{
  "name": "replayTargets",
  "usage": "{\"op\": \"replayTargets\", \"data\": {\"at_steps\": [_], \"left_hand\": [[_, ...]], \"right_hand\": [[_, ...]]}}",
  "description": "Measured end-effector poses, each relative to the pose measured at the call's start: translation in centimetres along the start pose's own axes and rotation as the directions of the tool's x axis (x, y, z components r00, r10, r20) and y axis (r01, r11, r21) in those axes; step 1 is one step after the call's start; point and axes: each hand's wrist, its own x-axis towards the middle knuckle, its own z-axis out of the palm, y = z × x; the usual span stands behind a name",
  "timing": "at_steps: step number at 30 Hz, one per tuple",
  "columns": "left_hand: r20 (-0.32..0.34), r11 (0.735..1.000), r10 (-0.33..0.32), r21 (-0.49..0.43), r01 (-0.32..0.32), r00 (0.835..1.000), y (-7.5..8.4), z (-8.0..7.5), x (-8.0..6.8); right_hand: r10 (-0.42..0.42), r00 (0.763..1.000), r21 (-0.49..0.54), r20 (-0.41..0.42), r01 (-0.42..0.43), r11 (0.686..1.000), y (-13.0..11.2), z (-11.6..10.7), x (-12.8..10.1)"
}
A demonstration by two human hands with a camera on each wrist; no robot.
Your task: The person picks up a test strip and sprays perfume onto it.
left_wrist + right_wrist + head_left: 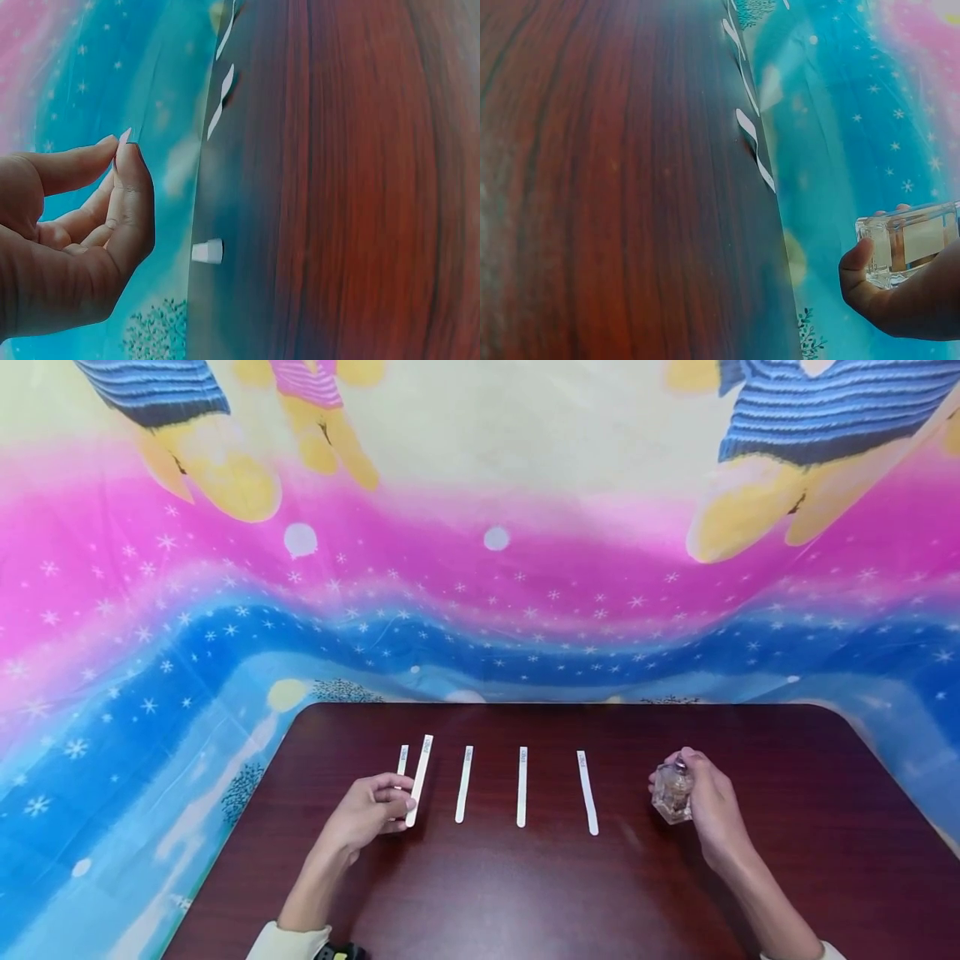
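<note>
Pinching a white strip [421,777], apparently above the worktop [525,893], its long axis pointing away from you, your left hand [369,812] sits well left of the bottle [672,793] your right hand [712,806] grips

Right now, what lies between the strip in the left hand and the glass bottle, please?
Three white strips lie spaced apart on the table, as the head view shows.
</note>
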Motion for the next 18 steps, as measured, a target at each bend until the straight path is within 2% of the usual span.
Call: {"op": "replayTargets", "data": {"at_steps": [8, 18], "left_hand": [[-0.028, 1.000, -0.013, 0.010, 0.013, 1.000, -0.6, -2.2, 0.0], [-0.052, 0.998, -0.050, 0.040, 0.052, 0.997, -1.7, -4.2, 0.1]], "right_hand": [[0.003, 1.000, 0.012, 0.000, -0.003, 1.000, 0.4, -0.4, -0.2], [0.000, 1.000, 0.026, 0.002, 0.000, 1.000, 0.7, -0.8, -0.4]]}}
